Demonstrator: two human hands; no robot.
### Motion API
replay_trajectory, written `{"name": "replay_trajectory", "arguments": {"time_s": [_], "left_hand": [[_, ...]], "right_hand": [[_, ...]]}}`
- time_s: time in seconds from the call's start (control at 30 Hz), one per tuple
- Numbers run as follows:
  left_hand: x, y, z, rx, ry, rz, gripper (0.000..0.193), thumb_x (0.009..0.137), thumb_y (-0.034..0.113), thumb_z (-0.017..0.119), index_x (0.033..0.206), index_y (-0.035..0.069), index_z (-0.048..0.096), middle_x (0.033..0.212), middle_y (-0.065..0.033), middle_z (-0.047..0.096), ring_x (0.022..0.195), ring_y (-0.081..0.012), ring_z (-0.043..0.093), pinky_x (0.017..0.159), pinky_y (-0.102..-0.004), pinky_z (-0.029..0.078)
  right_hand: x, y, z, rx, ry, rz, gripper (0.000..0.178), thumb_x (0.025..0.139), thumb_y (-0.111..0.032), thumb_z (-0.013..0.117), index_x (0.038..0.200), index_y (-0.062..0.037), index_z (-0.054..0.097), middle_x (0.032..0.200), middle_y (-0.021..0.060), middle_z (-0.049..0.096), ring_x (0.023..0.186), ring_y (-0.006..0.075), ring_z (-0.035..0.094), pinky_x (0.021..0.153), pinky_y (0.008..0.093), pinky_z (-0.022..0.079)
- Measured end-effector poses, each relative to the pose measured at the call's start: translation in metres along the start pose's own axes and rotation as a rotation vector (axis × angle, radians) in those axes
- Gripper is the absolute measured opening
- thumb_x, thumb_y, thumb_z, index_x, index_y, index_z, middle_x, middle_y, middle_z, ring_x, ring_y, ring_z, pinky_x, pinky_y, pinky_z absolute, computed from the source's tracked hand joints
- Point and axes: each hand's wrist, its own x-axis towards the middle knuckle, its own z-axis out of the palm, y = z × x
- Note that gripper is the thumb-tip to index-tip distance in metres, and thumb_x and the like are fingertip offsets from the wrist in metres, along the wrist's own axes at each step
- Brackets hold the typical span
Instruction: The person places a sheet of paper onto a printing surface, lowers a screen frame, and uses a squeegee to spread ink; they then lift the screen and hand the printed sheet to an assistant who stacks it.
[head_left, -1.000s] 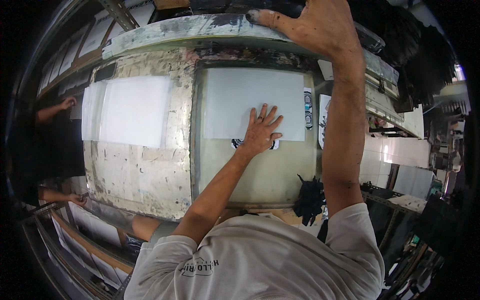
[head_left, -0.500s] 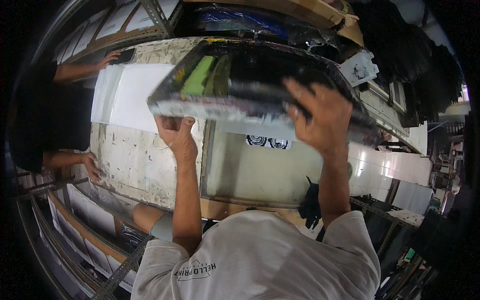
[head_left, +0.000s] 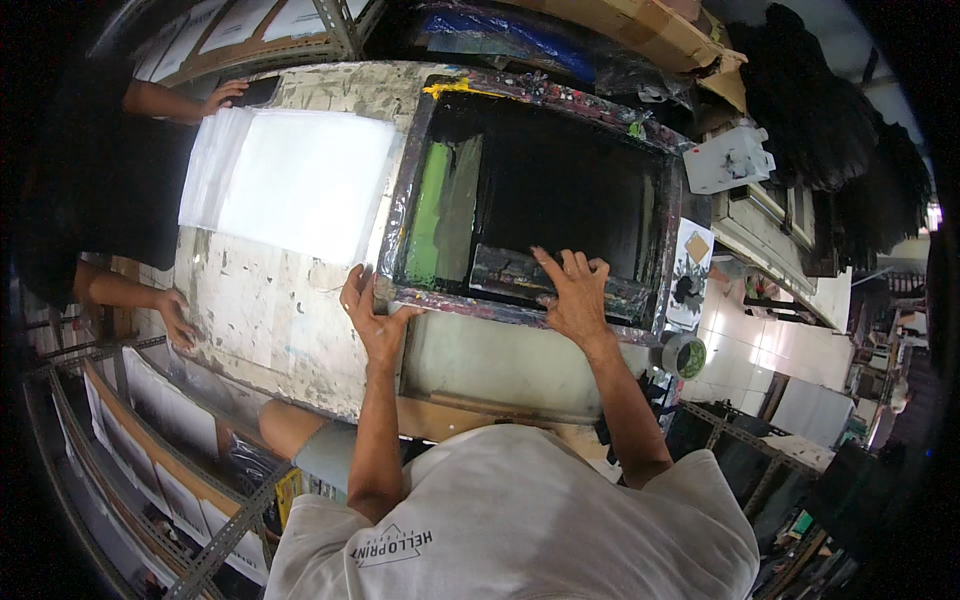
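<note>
A screen-printing frame (head_left: pixel 672 230) with a dark mesh lies flat over the pale printing bed (head_left: pixel 500 368). Its rim is caked with dried ink, and a green strip (head_left: pixel 428 215) runs down the left inside. Along the near inside edge rests a long, ink-stained squeegee (head_left: pixel 505 272). My right hand (head_left: pixel 578 300) has its fingers over the squeegee's top and the thumb on the near side. At the frame's near left corner, my left hand (head_left: pixel 375 328) straddles the corner between thumb and fingers.
White sheets (head_left: pixel 310 180) lie on the paint-worn table to the left. Another person's hands (head_left: pixel 178 318) touch the table there. A white container (head_left: pixel 730 160) stands beyond the far right corner; a tape roll (head_left: pixel 684 356) sits near right. Metal racks (head_left: pixel 225 540) stand lower left.
The raised, tilted frame has come down flat over the bed, covering the printed piece seen before. My right hand has moved down and left with the squeegee, and my left hand shifted slightly.
</note>
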Motion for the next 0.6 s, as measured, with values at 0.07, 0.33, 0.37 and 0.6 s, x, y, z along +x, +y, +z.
{"name": "replay_trajectory", "arguments": {"time_s": [0.07,0.33,0.37,0.6], "left_hand": [[-0.001,0.001,0.0,-0.003,0.007,-0.006,0.098,0.049,0.03,0.098,0.134,0.004,0.058,0.151,-0.0165,0.041,0.137,-0.0368,0.038,0.113,-0.049,0.037],[0.001,0.006,-0.007,-0.039,-0.011,-0.03,0.092,0.056,0.038,0.095,0.136,0.008,0.06,0.153,-0.0162,0.037,0.134,-0.0364,0.04,0.11,-0.0484,0.038],[0.001,0.006,-0.007,-0.053,-0.009,-0.034,0.092,0.057,0.038,0.095,0.136,0.008,0.06,0.153,-0.0164,0.037,0.134,-0.0363,0.041,0.11,-0.0483,0.038],[0.001,0.012,-0.008,-0.09,0.002,-0.039,0.09,0.059,0.03,0.095,0.137,0.005,0.058,0.148,-0.017,0.042,0.131,-0.0352,0.044,0.11,-0.0471,0.039]], "right_hand": [[0.012,0.012,0.011,0.032,0.086,-0.004,0.082,0.064,-0.009,0.08,0.141,-0.0172,0.056,0.115,0.0136,0.054,0.113,0.0296,0.049,0.098,0.0489,0.031],[0.156,0.087,-0.005,-0.046,0.35,-0.069,0.076,0.063,-0.011,0.08,0.137,-0.0168,0.06,0.109,0.0096,0.055,0.109,0.029,0.05,0.097,0.0475,0.03],[0.172,0.095,-0.007,-0.062,0.373,-0.083,0.076,0.063,-0.013,0.079,0.137,-0.0167,0.06,0.109,0.0097,0.055,0.109,0.0293,0.05,0.097,0.0475,0.03],[0.239,0.136,-0.024,-0.104,0.409,-0.158,0.068,0.075,-0.015,0.077,0.141,-0.023,0.059,0.127,0.0206,0.063,0.111,0.0355,0.057,0.095,0.0477,0.036]]}}
